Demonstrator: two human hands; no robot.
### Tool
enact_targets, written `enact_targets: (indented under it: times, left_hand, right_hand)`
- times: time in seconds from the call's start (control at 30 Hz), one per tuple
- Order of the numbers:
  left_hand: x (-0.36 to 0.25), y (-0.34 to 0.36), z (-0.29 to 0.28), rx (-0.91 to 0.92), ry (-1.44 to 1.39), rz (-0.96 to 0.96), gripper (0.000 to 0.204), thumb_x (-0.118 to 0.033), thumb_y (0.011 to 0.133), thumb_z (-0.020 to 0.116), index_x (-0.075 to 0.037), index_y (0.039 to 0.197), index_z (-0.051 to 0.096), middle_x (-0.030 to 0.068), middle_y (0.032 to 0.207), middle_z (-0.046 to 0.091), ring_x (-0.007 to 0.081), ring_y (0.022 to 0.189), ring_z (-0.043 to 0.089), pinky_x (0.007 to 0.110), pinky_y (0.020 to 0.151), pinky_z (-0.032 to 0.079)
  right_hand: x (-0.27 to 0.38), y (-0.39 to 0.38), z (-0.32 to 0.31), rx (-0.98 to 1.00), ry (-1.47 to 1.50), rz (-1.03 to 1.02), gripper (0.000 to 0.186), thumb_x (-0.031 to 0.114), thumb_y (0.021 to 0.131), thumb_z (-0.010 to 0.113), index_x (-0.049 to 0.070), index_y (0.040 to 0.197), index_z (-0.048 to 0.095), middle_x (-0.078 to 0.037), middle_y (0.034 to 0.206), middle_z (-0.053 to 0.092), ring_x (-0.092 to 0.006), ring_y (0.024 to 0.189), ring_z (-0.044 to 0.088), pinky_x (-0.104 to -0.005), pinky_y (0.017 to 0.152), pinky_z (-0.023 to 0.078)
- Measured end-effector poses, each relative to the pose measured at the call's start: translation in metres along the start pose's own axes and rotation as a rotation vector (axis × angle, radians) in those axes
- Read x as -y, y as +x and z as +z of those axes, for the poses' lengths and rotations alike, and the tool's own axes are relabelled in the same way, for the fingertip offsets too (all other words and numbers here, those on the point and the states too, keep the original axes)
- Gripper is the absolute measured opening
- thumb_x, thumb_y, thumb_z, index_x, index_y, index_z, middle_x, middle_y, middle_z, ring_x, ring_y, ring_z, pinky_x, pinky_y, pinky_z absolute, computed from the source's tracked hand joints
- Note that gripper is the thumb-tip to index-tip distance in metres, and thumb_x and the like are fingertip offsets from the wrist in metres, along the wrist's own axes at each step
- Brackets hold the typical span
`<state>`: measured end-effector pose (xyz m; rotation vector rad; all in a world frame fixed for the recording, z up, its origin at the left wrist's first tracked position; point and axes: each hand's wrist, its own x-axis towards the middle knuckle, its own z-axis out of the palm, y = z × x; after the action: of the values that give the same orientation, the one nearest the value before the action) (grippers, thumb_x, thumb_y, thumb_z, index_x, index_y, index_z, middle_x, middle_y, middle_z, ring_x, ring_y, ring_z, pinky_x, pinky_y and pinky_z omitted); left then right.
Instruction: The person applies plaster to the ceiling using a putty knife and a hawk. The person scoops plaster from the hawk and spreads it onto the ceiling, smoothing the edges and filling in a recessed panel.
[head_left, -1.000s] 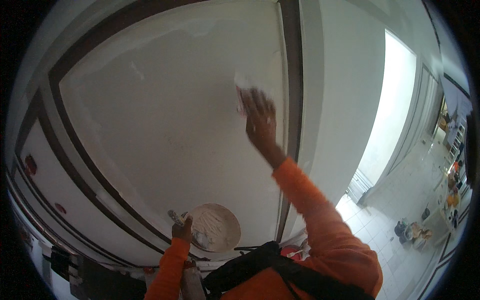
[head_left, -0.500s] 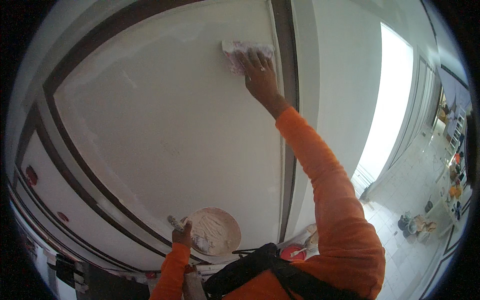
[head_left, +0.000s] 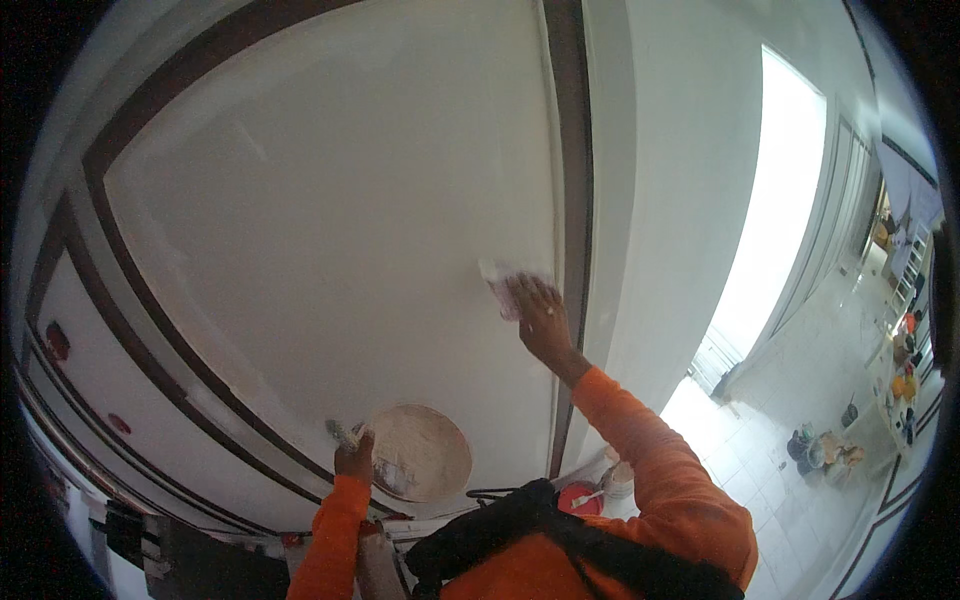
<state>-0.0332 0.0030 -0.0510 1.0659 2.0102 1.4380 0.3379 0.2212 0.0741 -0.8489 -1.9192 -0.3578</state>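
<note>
Against the pale wall panel (head_left: 340, 240), my right hand (head_left: 543, 318) is closed on a wide plaster spreader (head_left: 507, 290), whitish with pinkish smears. The spreader lies near the panel's right edge, beside the dark brown strip. Lower left, my left hand (head_left: 355, 458) is closed at the left rim of a round pan (head_left: 420, 450) filled with cream plaster. A short plaster-caked tool (head_left: 342, 434) sticks out from the same hand; its kind cannot be made out. My left fingers are partly hidden.
Dark brown strips (head_left: 575, 200) frame the panel. Below my right arm stand a red bucket (head_left: 580, 498) and a whitish tub (head_left: 620, 485). A bright doorway (head_left: 770, 200) opens to the right. Farther off, bags (head_left: 825, 450) lie on the tiled floor, with a ladder (head_left: 910, 265) beyond.
My right hand has swept the spreader down along the panel's right side, from near the top to about mid-height. The pan and my left hand have shifted slightly left and up.
</note>
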Motion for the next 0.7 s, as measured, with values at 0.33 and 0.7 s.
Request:
enact_targets:
  times: [0.33,0.7]
  left_hand:
    - [-0.059,-0.033,0.009,0.027,-0.081,0.078,0.052,-0.040,0.081,0.064,0.007,0.105,0.058,0.0113,0.094,0.062,0.0177,0.083,0.056,0.032,0.075,0.044]
    - [-0.087,-0.042,0.000,0.104,0.108,0.004,0.052,-0.039,0.083,0.060,0.003,0.113,0.056,0.0091,0.096,0.062,0.0166,0.084,0.057,0.029,0.077,0.044]
  right_hand:
    - [-0.021,0.248,-0.070,-0.462,-0.297,-0.301,0.070,-0.003,0.073,0.051,0.013,0.138,0.030,-0.021,0.138,0.029,-0.0407,0.128,0.028,-0.0569,0.104,0.019]
    - [-0.012,0.050,0.003,-0.098,-0.115,-0.166,0.080,-0.007,0.070,0.056,0.017,0.140,0.025,-0.016,0.143,0.023,-0.0370,0.132,0.021,-0.0549,0.106,0.021]
